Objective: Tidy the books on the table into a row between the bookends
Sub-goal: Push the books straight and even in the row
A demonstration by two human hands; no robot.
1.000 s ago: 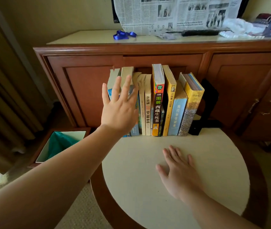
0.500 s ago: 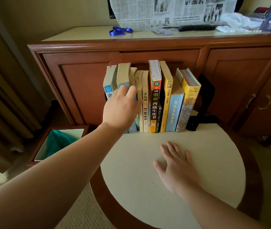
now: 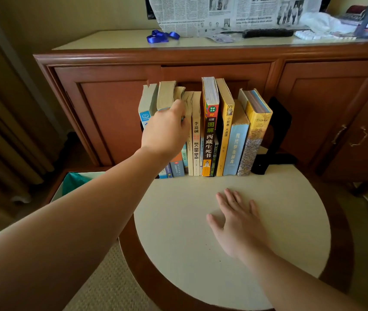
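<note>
Resting flat on the desk, our right hand lies nearest to us, fingers straight and spread, holding nothing. It sits well in front of the books, apart from them.

Farther out, our left hand reaches to the left part of the row. Its back faces us and its fingers go in among the spines there, so we cannot tell whether they curl round a book or only press on it.

At the far edge of the desk the books stand in one row, spines toward us. Those under our left hand have pale, worn page edges at the top. Next to them stands a cream book, then a tall orange and black book, a yellow book and a pale blue book. Last on the right is a yellow book marked Troyka, tilted left against the blue one. Just beside it stands a black bookend, its foot on the desk. A dark edge shows behind the leftmost book; we cannot tell what it is.

Behind the row stands a wooden cabinet. On its top lie a blue ribbon, a newspaper and a black remote. Down to the left of the desk is a bin with a green liner.
</note>
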